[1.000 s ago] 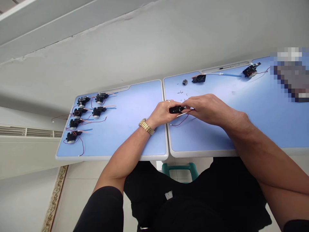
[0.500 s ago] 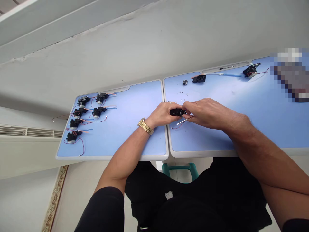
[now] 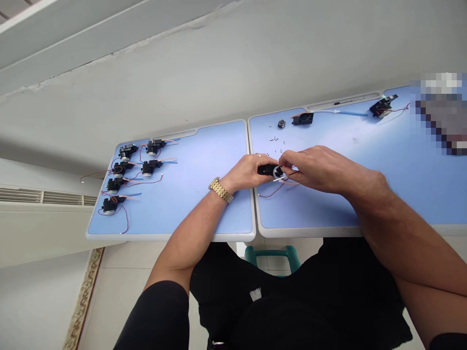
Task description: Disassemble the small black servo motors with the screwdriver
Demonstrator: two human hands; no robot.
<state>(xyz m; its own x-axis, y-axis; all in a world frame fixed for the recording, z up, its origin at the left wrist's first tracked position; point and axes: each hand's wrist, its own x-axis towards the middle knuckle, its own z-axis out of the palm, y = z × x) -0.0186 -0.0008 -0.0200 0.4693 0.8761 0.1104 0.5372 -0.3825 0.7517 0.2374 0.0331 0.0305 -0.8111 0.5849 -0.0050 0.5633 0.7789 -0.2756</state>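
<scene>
My left hand (image 3: 250, 170) is closed around a black plastic motor assembly (image 3: 267, 170), above the right table near the seam. A pale round part (image 3: 278, 171) shows at the assembly's right end. My right hand (image 3: 312, 167) is closed at that end, with a thin metal-shafted tool (image 3: 280, 178) held in it; the tool's exact kind is not clear. Thumb and index finger of this hand are at the pale part, and what they pinch there is hidden. A dark red wire (image 3: 270, 194) trails from beneath the hands onto the table.
Several small screws (image 3: 275, 139) lie beyond my hands, near a round black part (image 3: 281, 124) and a black housing (image 3: 303, 119). Farther right sits another wired assembly (image 3: 382, 107). Several similar assemblies (image 3: 151, 167) stand on the left table (image 3: 204, 214). A green stool (image 3: 272, 253) is below.
My right hand has shifted slightly right and the tool in it has swung to a new angle. The pale round end of the assembly now shows more. My left hand stays nearly still.
</scene>
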